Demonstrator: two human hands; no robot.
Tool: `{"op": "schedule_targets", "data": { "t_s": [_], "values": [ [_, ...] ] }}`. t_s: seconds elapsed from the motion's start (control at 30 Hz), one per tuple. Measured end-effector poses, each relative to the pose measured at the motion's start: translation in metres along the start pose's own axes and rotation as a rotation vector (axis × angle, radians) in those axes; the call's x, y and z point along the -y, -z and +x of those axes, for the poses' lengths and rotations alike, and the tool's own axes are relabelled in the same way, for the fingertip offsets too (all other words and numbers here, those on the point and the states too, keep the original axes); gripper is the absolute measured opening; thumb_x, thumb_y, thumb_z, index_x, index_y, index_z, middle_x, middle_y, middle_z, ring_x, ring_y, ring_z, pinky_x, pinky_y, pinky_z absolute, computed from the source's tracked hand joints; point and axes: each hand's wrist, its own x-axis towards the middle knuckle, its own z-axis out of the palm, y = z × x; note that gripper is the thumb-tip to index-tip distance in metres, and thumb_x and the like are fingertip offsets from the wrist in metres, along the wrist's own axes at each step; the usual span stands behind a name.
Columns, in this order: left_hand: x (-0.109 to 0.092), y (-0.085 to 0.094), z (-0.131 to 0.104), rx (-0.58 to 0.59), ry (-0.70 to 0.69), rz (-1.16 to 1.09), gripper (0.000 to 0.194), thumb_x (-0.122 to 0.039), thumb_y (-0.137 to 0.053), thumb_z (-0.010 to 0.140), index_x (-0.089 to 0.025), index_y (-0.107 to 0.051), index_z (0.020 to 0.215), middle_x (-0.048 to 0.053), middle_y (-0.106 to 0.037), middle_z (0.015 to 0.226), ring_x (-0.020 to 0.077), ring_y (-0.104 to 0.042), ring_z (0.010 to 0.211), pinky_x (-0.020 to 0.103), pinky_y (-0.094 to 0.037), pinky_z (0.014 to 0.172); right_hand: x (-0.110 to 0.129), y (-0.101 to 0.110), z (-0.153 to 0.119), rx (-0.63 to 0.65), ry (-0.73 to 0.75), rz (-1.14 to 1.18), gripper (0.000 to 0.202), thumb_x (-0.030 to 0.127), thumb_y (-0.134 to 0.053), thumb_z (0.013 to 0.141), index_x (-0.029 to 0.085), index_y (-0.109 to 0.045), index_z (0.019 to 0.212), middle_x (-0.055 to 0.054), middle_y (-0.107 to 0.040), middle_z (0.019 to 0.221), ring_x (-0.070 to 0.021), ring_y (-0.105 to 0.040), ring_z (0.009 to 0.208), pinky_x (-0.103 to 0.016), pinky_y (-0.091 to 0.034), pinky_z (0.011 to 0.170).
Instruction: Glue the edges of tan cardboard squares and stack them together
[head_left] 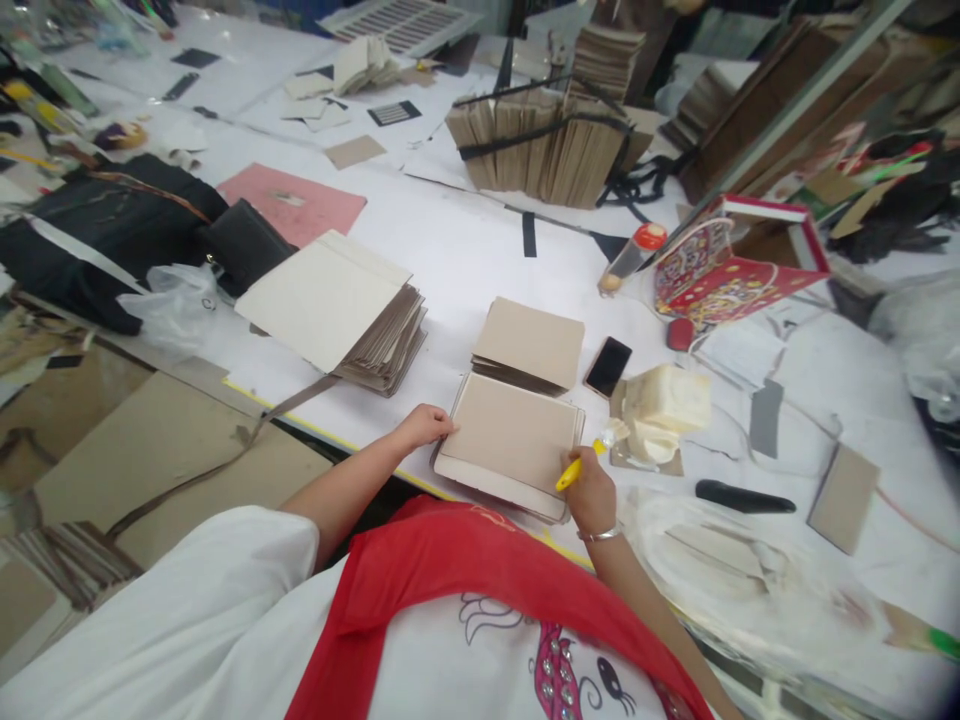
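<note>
In front of me lies a stack of cardboard sheets (517, 430), a tan sheet on top and a paler strip showing along its near edge. My left hand (427, 426) has its fingers closed at the stack's left edge, pinching the top sheet there. A yellow-handled brush (574, 474) is gripped in my right hand (592, 495), over the stack's right edge, its pale bristles pointing up and right. Just beyond sits a second pile of tan cardboard pieces (529, 343). To the right, a cream-coloured tub (669, 400) stands on a cardboard scrap.
A taller pile of pale-covered boards (326, 300) stands to the left. Rightward are a phone (608, 366), a black-handled tool (744, 496), a grey board (844, 498) and a red gift bag (739, 260). Strapped cardboard bundles (540, 150) stand at the back.
</note>
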Motion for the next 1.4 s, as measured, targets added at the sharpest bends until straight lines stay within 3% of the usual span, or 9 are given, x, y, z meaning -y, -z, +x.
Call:
{"op": "schedule_targets", "data": {
  "t_s": [0.47, 0.7, 0.8, 0.93, 1.07, 1.13, 1.23, 1.3, 1.4],
  "values": [
    [-0.003, -0.001, -0.005, 0.035, -0.031, 0.099, 0.032, -0.044, -0.061, 0.057, -0.015, -0.049, 0.052, -0.006, -0.042, 0.042, 0.0056, -0.030, 0.039, 0.021, -0.020, 0.041, 0.004, 0.006, -0.001, 0.057, 0.007, -0.072, 0.015, 0.027, -0.039, 0.085, 0.017, -0.050, 0.088, 0.001, -0.054, 0.062, -0.0120, -0.050, 0.056, -0.022, -0.027, 0.052],
    [-0.006, 0.003, -0.001, -0.009, -0.192, 0.613, 0.035, -0.049, -0.051, 0.067, -0.016, -0.054, 0.055, -0.001, -0.052, 0.052, 0.0129, -0.046, 0.053, 0.023, -0.029, 0.051, 0.014, 0.013, 0.000, 0.143, -0.053, -0.180, 0.013, 0.025, -0.038, 0.087, 0.018, -0.047, 0.093, 0.000, -0.058, 0.069, -0.0113, -0.055, 0.061, -0.022, -0.028, 0.051],
    [-0.020, 0.003, -0.014, -0.129, -0.276, 0.947, 0.033, -0.047, -0.050, 0.072, -0.017, -0.057, 0.062, 0.003, -0.057, 0.062, 0.0169, -0.052, 0.062, 0.026, -0.033, 0.056, 0.016, 0.026, 0.003, 0.121, -0.097, -0.265, 0.021, 0.034, -0.045, 0.085, 0.017, -0.046, 0.097, -0.003, -0.059, 0.074, -0.0140, -0.056, 0.064, -0.022, -0.030, 0.051],
    [-0.040, -0.018, -0.030, -0.361, -0.600, 1.148, 0.025, -0.037, -0.046, 0.080, -0.016, -0.060, 0.081, 0.009, -0.059, 0.083, 0.0213, -0.053, 0.082, 0.031, -0.039, 0.071, 0.019, 0.044, 0.016, -0.059, -0.098, -0.211, 0.030, 0.040, -0.045, 0.084, 0.015, -0.046, 0.100, -0.007, -0.059, 0.079, -0.0180, -0.057, 0.073, -0.025, -0.038, 0.059],
    [-0.043, -0.060, -0.018, -0.299, -0.964, 1.088, 0.027, -0.023, -0.039, 0.084, -0.021, -0.060, 0.101, 0.009, -0.055, 0.114, 0.0219, -0.046, 0.108, 0.038, -0.034, 0.092, 0.037, 0.020, 0.033, -0.197, 0.197, 0.066, 0.029, 0.029, -0.038, 0.088, 0.013, -0.044, 0.111, -0.011, -0.059, 0.098, -0.0185, -0.055, 0.092, -0.030, -0.042, 0.080],
    [-0.037, -0.079, -0.006, -0.218, -1.001, 1.121, 0.034, -0.026, -0.040, 0.084, -0.021, -0.053, 0.115, 0.009, -0.046, 0.128, 0.0232, -0.037, 0.120, 0.042, -0.027, 0.099, 0.046, -0.004, 0.039, -0.181, 0.340, 0.134, 0.033, 0.023, -0.038, 0.087, 0.012, -0.042, 0.118, -0.013, -0.057, 0.107, -0.0197, -0.052, 0.100, -0.034, -0.041, 0.087],
    [-0.025, -0.092, 0.006, -0.131, -0.954, 1.201, 0.048, -0.039, -0.039, 0.084, -0.018, -0.043, 0.126, 0.010, -0.038, 0.136, 0.0244, -0.027, 0.127, 0.045, -0.017, 0.104, 0.047, -0.025, 0.042, -0.113, 0.409, 0.150, 0.034, 0.021, -0.041, 0.084, 0.012, -0.045, 0.117, -0.015, -0.057, 0.110, -0.0224, -0.050, 0.105, -0.038, -0.041, 0.090],
    [-0.021, -0.092, 0.008, -0.127, -0.956, 1.217, 0.052, -0.045, -0.038, 0.083, -0.018, -0.041, 0.128, 0.009, -0.037, 0.137, 0.0244, -0.026, 0.128, 0.045, -0.014, 0.105, 0.043, -0.017, 0.043, -0.087, 0.359, 0.184, 0.032, 0.026, -0.043, 0.084, 0.014, -0.049, 0.113, -0.013, -0.060, 0.104, -0.0224, -0.054, 0.098, -0.038, -0.043, 0.086],
    [-0.020, -0.087, 0.004, -0.173, -1.003, 1.192, 0.049, -0.047, -0.040, 0.083, -0.019, -0.046, 0.123, 0.010, -0.041, 0.134, 0.0251, -0.031, 0.124, 0.045, -0.017, 0.103, 0.042, 0.017, 0.048, -0.095, 0.188, 0.368, 0.037, 0.037, -0.039, 0.087, 0.017, -0.047, 0.117, -0.006, -0.064, 0.083, -0.0155, -0.060, 0.069, -0.029, -0.049, 0.068]
  ]
}}
